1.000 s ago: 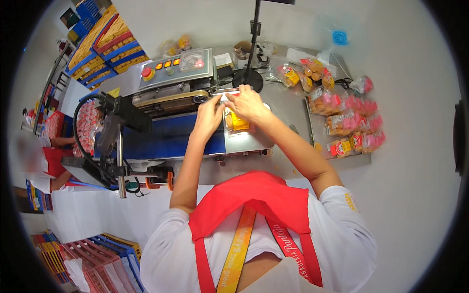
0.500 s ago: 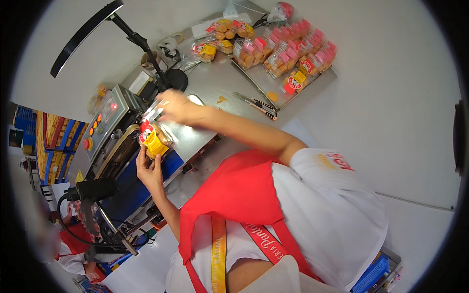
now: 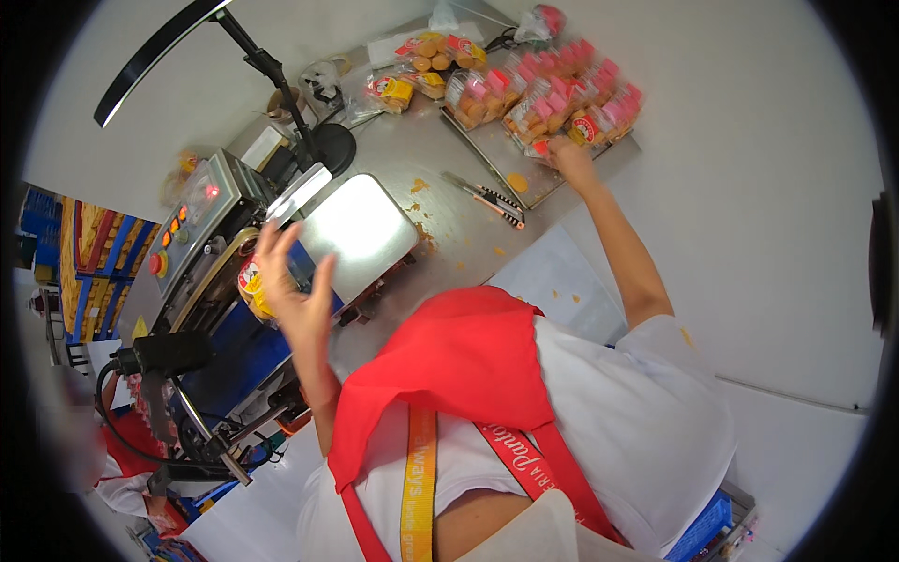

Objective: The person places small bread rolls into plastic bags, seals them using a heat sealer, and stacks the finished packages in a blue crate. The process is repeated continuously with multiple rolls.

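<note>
My left hand [image 3: 302, 286] is raised with its fingers spread, in front of the band sealing machine [image 3: 195, 229]. Just past its fingers, a clear bag of cookies with a yellow and red label [image 3: 251, 279] stands at the machine's sealing edge, partly hidden by the hand. Far to the right, my right hand [image 3: 568, 157] reaches to the near end of a metal tray [image 3: 524, 195]. Its fingers close on a bag of cookies [image 3: 539, 149] there. More filled bags [image 3: 571, 80], several with pink tops, crowd the tray.
A shiny steel scale plate [image 3: 361, 225] lies beside the machine. A box cutter and a striped-handled tool [image 3: 492, 199] rest on the steel table among crumbs. Labelled cookie bags [image 3: 431, 56] sit at the back, near a ring lamp [image 3: 323, 145]. A black camera-like device [image 3: 169, 354] juts in at left.
My right hand has left the bag at the sealer and swung right to the tray. My left hand has let go of that bag, which sits a little further left, and spread its fingers.
</note>
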Demonstrator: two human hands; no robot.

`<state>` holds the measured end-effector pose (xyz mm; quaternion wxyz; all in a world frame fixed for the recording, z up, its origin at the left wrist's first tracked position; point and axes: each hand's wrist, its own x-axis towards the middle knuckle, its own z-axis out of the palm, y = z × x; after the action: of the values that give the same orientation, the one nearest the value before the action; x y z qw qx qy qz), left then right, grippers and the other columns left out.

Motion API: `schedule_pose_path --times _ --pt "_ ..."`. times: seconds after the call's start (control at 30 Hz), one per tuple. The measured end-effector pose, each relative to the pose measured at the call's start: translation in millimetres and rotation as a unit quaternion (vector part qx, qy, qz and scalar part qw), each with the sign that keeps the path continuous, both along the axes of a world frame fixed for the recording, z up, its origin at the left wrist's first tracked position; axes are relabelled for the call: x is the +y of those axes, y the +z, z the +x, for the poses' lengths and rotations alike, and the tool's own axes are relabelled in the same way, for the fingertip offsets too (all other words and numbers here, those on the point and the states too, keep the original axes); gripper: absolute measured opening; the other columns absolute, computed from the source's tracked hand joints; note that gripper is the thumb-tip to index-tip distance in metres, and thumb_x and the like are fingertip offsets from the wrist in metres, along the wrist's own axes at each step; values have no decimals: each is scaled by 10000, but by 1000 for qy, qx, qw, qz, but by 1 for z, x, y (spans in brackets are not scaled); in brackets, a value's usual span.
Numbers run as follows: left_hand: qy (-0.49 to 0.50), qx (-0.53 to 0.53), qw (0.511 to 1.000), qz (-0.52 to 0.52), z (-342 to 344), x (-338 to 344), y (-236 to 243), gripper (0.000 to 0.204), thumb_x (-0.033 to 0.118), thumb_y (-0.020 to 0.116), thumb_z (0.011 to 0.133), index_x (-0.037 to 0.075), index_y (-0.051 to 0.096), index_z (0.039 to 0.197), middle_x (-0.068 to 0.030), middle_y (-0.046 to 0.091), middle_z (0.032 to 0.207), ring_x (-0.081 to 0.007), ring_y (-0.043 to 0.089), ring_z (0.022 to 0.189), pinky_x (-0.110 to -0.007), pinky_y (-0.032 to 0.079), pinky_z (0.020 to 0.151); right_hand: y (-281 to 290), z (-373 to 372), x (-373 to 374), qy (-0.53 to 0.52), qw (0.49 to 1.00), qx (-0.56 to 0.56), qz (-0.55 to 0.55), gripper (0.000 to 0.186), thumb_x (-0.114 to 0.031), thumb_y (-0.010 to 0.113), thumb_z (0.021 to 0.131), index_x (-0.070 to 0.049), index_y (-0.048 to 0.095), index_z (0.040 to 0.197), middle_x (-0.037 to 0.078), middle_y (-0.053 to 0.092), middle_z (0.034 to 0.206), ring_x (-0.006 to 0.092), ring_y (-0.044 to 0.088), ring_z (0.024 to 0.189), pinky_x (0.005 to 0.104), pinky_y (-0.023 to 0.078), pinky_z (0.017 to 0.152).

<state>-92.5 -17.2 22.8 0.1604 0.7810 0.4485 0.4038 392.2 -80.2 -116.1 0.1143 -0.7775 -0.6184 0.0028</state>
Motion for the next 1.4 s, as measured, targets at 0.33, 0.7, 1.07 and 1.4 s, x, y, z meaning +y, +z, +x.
schedule_pose_path --times 0.33,0.7,1.07,1.4 --pt "-152 -70 986 -24 149 10 -17 695 180 763 769 -20 417 1337 -180 547 1201 -264 515 1161 -353 437 945 145 -162 49 100 745 638 170 196 -186 651 898 5 608 882 49 634 731 104 613 614 240 533 574" --pt "-306 -553 621 -463 93 54 -25 409 274 492 984 48 453 1322 -60 562 1270 -158 554 1151 -347 425 992 149 -209 53 104 693 698 148 671 -268 595 919 -86 159 1396 173 514 1218 231 569 1026 359 480 879" --pt "-301 -515 750 -287 25 57 -38 458 315 525 962 52 440 1327 -65 538 1280 -185 482 1229 -370 371 1041 151 -281 53 311 765 523 213 600 -35 636 868 -36 164 1238 198 624 1092 256 641 1003 342 473 915" --pt "-386 -638 491 -451 24 49 -50 455 367 512 957 52 476 1283 -116 572 1131 -213 582 914 -339 516 763 237 -262 87 355 827 272 340 424 -308 686 848 -50 537 1150 77 607 1139 222 532 1105 355 432 925"
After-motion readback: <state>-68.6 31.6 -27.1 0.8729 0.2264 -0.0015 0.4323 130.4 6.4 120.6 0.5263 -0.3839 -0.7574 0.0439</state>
